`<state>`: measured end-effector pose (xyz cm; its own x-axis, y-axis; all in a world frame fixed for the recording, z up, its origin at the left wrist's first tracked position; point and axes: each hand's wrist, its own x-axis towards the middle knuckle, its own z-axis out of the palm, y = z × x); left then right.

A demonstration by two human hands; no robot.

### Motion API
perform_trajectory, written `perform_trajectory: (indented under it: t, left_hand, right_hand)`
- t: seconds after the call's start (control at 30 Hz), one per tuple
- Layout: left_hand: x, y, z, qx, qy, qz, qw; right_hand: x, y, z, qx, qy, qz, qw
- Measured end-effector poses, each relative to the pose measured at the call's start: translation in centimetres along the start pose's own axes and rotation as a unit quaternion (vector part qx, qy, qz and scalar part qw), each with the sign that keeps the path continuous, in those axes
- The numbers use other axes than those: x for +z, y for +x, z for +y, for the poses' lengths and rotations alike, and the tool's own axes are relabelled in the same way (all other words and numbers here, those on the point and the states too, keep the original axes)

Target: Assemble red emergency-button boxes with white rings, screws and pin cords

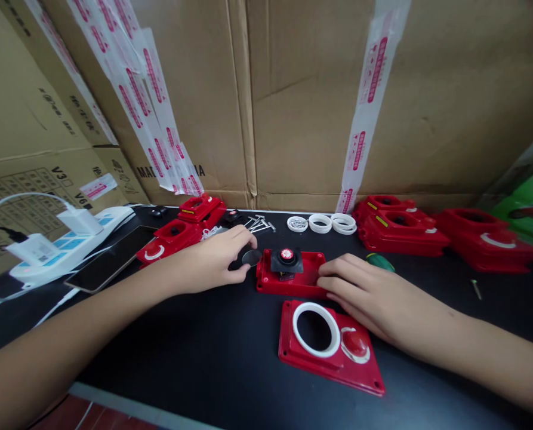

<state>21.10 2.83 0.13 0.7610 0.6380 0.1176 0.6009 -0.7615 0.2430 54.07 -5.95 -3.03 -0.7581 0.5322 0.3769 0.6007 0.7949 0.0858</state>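
My left hand (pixel 230 258) pinches a dark round disc (pixel 251 257) between thumb and fingers, just left of an open red box (pixel 310 286). In that box sits a black square part with a round red-and-white top (pixel 286 255). My right hand (pixel 360 289) grips the right end of the box, its fingers curled over the wall; the thumb is hidden. Nearer to me lies a red cover (pixel 288 346) with a white ring (pixel 336 343) around its large hole and a red dome (pixel 354 342) beside it. A green-and-yellow handle (pixel 380 261) shows partly behind my right hand.
Red housings (pixel 398 233) are stacked at back right, more (pixel 176 232) at back left. White rings (pixel 320 224), one holding small metal pieces, and several long screws (pixel 261 224) lie along the back. A phone (pixel 109 260) and power strip (pixel 60 254) occupy the left. Cardboard (pixel 293 107) walls the back.
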Motion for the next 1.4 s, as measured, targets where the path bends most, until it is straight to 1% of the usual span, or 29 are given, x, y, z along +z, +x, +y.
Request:
perform_trajectory:
  t: [0.13,0.23,0.33,0.43,0.53,0.63,0.7,0.77,0.87,0.93,1.13,1.27,1.4]
  left_hand:
    - [0.4,0.4,-0.1,-0.001,-0.009,-0.01,1.0]
    - [0.6,0.7,-0.3,-0.002,-0.011,0.003,1.0]
    - [0.2,0.7,-0.8,-0.011,-0.015,0.025,1.0]
    - [-0.4,0.7,-1.3,-0.014,-0.017,0.063,0.998]
    - [-0.8,0.9,-1.1,0.005,-0.035,0.13,0.991]
    - [-0.6,1.1,0.4,0.054,-0.11,0.203,0.971]
    - [-0.4,1.4,1.7,0.083,-0.146,0.222,0.96]
    - [-0.3,1.8,2.9,0.103,-0.154,0.209,0.96]
    - [-0.2,2.5,3.9,0.117,-0.137,0.163,0.97]
    - [-0.2,2.9,3.9,0.119,-0.13,0.147,0.973]
    - [-0.1,3.2,3.5,0.118,-0.146,0.131,0.973]
    - [-0.1,3.2,3.5,0.11,-0.142,0.134,0.974]
    - [0.3,3.5,3.4,0.122,-0.157,0.136,0.97]
  right_hand:
    - [0.0,0.0,0.0,0.001,0.001,0.001,1.0]
    - [0.0,-0.1,0.1,0.001,0.005,0.002,1.0]
    - [0.1,-0.1,0.1,-0.001,0.005,0.008,1.0]
    - [0.1,-0.1,0.1,-0.003,0.001,0.01,1.0]
    - [0.1,-0.1,0.1,-0.001,0.0,0.006,1.0]
    - [0.0,-0.1,-0.1,0.003,0.002,0.0,1.0]
    - [0.0,-0.1,-0.1,0.005,0.005,-0.001,1.0]
    - [0.0,-0.1,-0.1,0.007,0.01,0.0,1.0]
    - [-0.1,-0.1,-0.2,0.013,0.014,-0.001,1.0]
    - [0.0,-0.1,-0.2,0.014,0.013,-0.001,1.0]
    - [0.0,0.0,-0.2,0.011,0.013,0.005,1.0]
    - [0.0,-0.2,-0.1,0.014,0.016,0.0,1.0]
    - [0.0,-0.2,-0.2,0.013,0.014,-0.001,1.0]
